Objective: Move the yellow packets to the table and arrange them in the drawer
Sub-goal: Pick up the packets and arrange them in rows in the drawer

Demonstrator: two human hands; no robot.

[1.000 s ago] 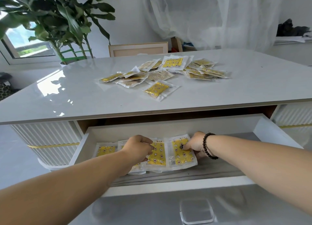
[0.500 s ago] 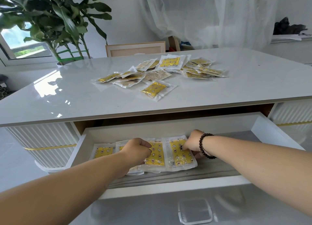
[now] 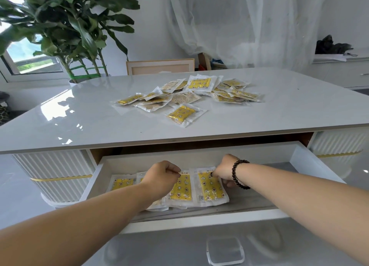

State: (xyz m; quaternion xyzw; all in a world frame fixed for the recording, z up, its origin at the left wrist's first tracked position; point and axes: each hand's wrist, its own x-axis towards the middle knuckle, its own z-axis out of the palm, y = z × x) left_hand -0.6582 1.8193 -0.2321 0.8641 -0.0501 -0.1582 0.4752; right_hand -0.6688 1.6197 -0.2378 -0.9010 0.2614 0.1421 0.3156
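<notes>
A white drawer (image 3: pixel 311 165) stands pulled out under the grey table (image 3: pixel 79 121). Flat on its floor lie several yellow packets in a row: one at the left (image 3: pixel 122 184), one in the middle (image 3: pixel 182 189) and one at the right (image 3: pixel 211 188). My left hand (image 3: pixel 162 176) pinches the top edge of the middle packet with curled fingers. My right hand (image 3: pixel 224 170), with a dark bead bracelet on the wrist, pinches the top right of the right packet. A loose heap of several yellow packets (image 3: pixel 191 94) lies on the tabletop, one (image 3: pixel 184 114) nearest the front edge.
A large potted plant (image 3: pixel 65 32) stands behind the table's left corner, a chair back (image 3: pixel 159 67) behind its far edge. White curtains (image 3: pixel 239 22) hang at the back. A clear drawer handle (image 3: pixel 225 250) shows at the bottom. The drawer's right half holds no packets.
Both hands stay on the packets in the drawer and have shifted slightly toward its back. The view has tilted a little.
</notes>
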